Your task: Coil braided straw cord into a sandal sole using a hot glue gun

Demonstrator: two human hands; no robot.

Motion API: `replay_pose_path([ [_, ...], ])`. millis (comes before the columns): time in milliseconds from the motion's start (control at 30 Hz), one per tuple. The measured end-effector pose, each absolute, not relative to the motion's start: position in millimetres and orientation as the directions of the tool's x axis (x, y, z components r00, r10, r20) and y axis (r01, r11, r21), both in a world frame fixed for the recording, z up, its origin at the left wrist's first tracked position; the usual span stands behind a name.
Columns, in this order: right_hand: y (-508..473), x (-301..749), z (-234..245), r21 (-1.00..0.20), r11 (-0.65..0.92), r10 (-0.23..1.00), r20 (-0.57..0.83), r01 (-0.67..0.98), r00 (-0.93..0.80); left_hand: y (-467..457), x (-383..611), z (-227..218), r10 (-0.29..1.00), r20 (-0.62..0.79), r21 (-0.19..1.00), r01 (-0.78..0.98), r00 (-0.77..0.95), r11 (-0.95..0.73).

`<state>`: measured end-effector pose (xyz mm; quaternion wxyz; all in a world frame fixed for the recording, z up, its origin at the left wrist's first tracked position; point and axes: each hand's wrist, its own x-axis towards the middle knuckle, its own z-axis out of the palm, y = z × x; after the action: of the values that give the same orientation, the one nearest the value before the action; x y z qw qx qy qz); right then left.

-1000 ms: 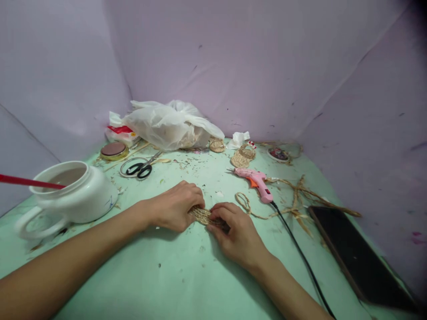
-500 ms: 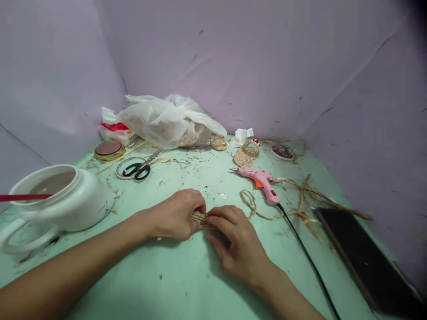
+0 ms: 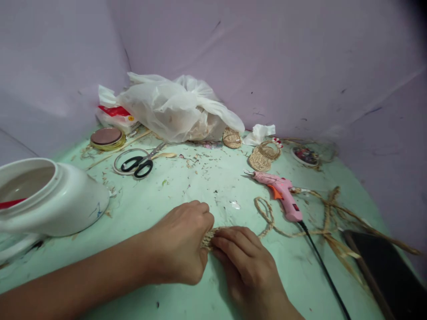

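Note:
Between my two hands is a small woven straw piece [image 3: 208, 240], mostly covered by my fingers. My left hand [image 3: 182, 244] is closed in a fist-like grip around its left end. The fingers of my right hand [image 3: 248, 262] press on its right side, bent and close together. A braided straw cord [image 3: 265, 211] lies looped on the table just beyond my right hand. Past it rests a pink hot glue gun [image 3: 278, 191] with an orange trigger, its nozzle pointing left and its black cable running toward me.
A white pot [image 3: 76, 200] stands at left, with a red stick inside. Scissors [image 3: 143, 164] and a round tin [image 3: 107, 138] lie farther back. A white plastic bag [image 3: 176, 109], woven straw pieces [image 3: 262, 158] and a small dish [image 3: 305, 155] line the wall. A phone [image 3: 387, 271] lies right.
The view has shifted closer and tilted, so objects appear larger and spread outward. Both hands keep hold of the woven piece; my left hand has turned slightly around it.

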<state>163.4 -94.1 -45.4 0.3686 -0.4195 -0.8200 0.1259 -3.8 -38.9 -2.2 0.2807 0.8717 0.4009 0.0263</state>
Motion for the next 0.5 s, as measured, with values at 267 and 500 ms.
replay_pose_path([
  [267, -95.7, 156.9, -45.6, -0.405, 0.603, 0.766, 0.533, 0.687, -0.359, -46.0, -1.3, -17.1, 0.747, -0.031, 0.562, 0.63, 0.664, -0.536],
  [500, -99.7, 153.1, -45.3, -0.435, 0.591, 0.76, 0.582, 0.679, -0.289, -40.5, -8.4, -7.0, 0.71, -0.142, 0.599, 0.631, 0.69, -0.493],
])
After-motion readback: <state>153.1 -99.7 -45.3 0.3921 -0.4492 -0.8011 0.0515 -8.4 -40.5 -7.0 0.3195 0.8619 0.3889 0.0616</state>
